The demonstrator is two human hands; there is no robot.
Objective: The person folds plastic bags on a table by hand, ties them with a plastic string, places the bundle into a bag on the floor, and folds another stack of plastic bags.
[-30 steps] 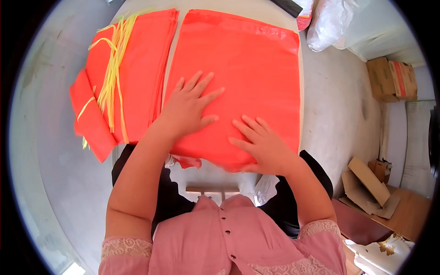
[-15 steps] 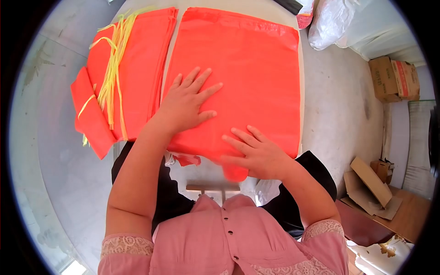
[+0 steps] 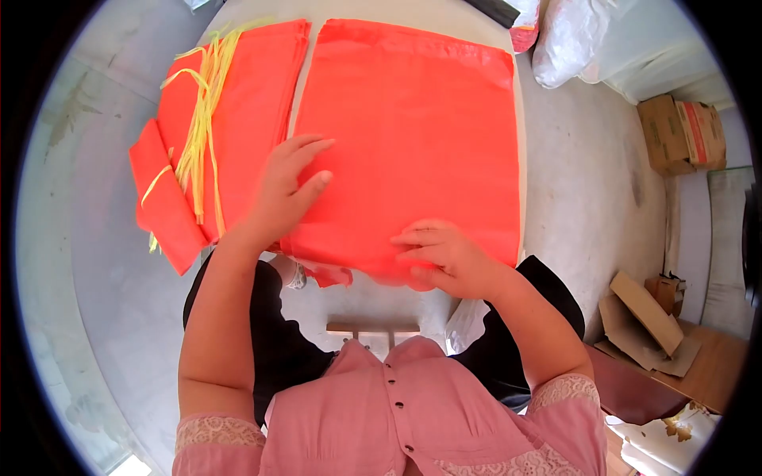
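A large flat red plastic bag or sheet point(image 3: 413, 135) lies spread out before me. My left hand point(image 3: 287, 182) is over its left edge, thumb apart from bent fingers, holding nothing. At its near edge, my right hand point(image 3: 448, 258) rests with loosely curved fingers on the plastic; they are slightly blurred, but thumb and fingers look apart. Left of it lies a stack of red plastic point(image 3: 250, 103), topped by a bunch of yellow ties point(image 3: 202, 119). A folded red bundle point(image 3: 165, 202), bound with a yellow tie, sits at that stack's outer corner.
The pale table point(image 3: 520, 182) shows along the right side. Torn red plastic point(image 3: 329, 275) hangs below the near edge, above a wooden stool or bar point(image 3: 373, 328). Cardboard boxes point(image 3: 683, 135), an opened carton point(image 3: 647, 325) and a white plastic sack point(image 3: 567, 40) stand to the right.
My left hand has drawn back toward the left edge, its spread fingers coming together. The right fingers have curled slightly, and the red flap that hung beneath that hand has moved up.
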